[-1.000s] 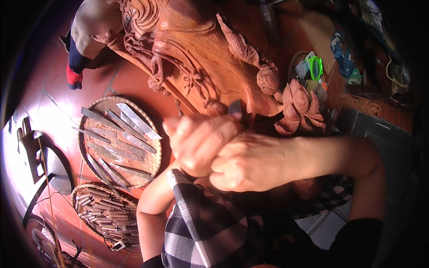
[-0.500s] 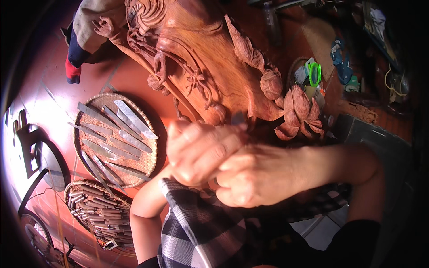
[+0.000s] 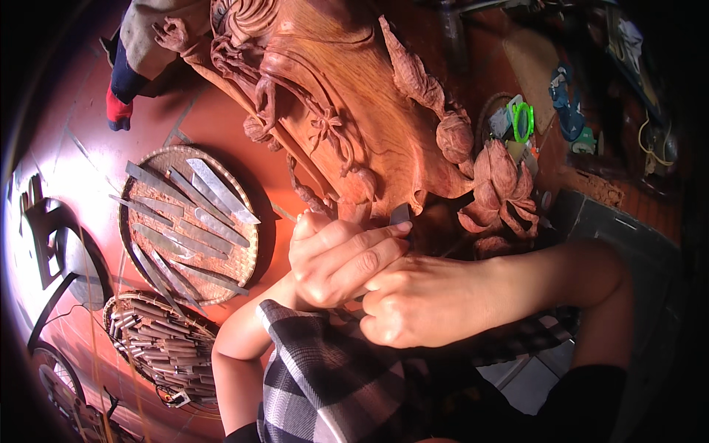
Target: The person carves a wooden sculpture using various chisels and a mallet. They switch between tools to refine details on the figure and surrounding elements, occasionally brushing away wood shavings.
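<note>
Chisel (image 3: 399, 215) shaft hidden inside both hands, carved panel (image 3: 347, 96) cut off above

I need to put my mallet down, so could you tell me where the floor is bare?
Bare red floor lies between the round tray of blades and the wood carving. It is crowded lower left, by the basket of chisels.

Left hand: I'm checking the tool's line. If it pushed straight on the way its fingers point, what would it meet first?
The left hand points up-right along the metal blade. It would likely first meet the carved wooden panel near the lotus flower carving, though depth is unclear.
</note>
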`<action>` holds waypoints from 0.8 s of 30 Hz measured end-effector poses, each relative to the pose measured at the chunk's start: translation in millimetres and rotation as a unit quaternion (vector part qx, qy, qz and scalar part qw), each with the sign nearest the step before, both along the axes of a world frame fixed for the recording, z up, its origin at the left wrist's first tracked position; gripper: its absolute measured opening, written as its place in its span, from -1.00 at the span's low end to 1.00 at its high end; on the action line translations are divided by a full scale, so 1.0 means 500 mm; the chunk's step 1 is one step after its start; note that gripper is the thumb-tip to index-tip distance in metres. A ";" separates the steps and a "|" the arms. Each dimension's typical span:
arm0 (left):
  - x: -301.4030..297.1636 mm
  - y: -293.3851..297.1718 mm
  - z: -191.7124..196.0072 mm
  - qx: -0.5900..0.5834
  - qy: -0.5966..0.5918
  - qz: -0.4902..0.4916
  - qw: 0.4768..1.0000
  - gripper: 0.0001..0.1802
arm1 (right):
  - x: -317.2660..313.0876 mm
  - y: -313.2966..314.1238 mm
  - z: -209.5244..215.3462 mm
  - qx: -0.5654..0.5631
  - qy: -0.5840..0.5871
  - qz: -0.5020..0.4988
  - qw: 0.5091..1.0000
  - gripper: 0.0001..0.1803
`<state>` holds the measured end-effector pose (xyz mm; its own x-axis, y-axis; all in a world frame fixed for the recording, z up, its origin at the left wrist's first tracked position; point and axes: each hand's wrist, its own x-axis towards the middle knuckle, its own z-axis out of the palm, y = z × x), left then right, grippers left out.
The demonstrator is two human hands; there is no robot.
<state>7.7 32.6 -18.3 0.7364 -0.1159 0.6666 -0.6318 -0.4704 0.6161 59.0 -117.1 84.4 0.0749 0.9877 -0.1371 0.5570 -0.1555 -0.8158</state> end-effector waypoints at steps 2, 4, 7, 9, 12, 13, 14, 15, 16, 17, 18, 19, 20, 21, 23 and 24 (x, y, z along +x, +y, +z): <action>0.018 0.020 0.019 -0.007 0.018 0.005 1.000 -0.70 | 0.013 0.022 -0.003 0.028 -0.023 -0.002 0.999 -0.82; 0.017 0.015 0.011 -0.005 0.020 0.008 1.000 -0.69 | 0.012 0.008 -0.023 0.006 -0.022 0.011 1.000 -0.81; -0.010 -0.004 -0.003 -0.012 0.011 -0.022 1.000 -0.68 | -0.008 -0.002 -0.007 -0.021 0.019 0.029 0.999 -0.81; 0.009 0.013 0.021 -0.018 0.039 -0.009 0.999 -0.71 | 0.004 0.017 -0.005 0.001 -0.019 0.016 1.000 -0.81; 0.009 0.016 0.013 -0.005 0.045 0.000 0.999 -0.71 | 0.003 0.002 -0.029 -0.001 -0.020 0.011 1.000 -0.82; -0.009 0.004 0.001 -0.005 0.035 0.001 0.999 -0.69 | -0.002 -0.003 -0.021 -0.006 0.005 0.023 1.000 -0.81; -0.021 -0.002 -0.006 -0.004 0.024 0.002 1.000 -0.67 | -0.002 -0.003 -0.014 -0.012 0.029 0.035 0.999 -0.81; -0.016 0.002 0.002 -0.007 0.030 -0.014 0.999 -0.67 | -0.002 0.001 -0.010 -0.023 0.048 0.036 0.998 -0.80; -0.005 0.007 0.009 -0.019 0.031 -0.010 0.999 -0.68 | 0.002 0.010 -0.008 -0.003 0.020 0.013 1.000 -0.80; 0.014 0.015 0.017 -0.031 0.033 -0.006 0.999 -0.69 | 0.009 0.021 -0.008 0.016 -0.009 -0.009 1.000 -0.80; 0.027 0.021 0.022 -0.042 0.036 -0.001 0.998 -0.70 | 0.014 0.028 -0.010 0.037 -0.035 -0.030 0.998 -0.80; 0.029 0.022 0.016 -0.038 0.044 0.004 0.998 -0.72 | 0.018 0.024 -0.019 0.040 -0.009 -0.027 0.999 -0.79; 0.012 0.014 0.009 -0.037 0.039 0.007 0.999 -0.72 | -0.006 0.007 -0.027 0.010 -0.025 -0.013 1.000 -0.79; -0.003 0.000 0.006 -0.035 0.031 0.009 0.999 -0.71 | -0.017 0.004 -0.022 0.004 0.000 -0.013 1.000 -0.79; -0.015 0.000 0.001 -0.037 0.033 -0.006 0.999 -0.72 | -0.017 0.002 -0.018 -0.010 0.033 -0.004 0.999 -0.78; -0.005 0.008 0.010 -0.038 0.032 -0.003 0.999 -0.73 | -0.007 0.011 -0.011 -0.003 0.020 -0.013 1.000 -0.78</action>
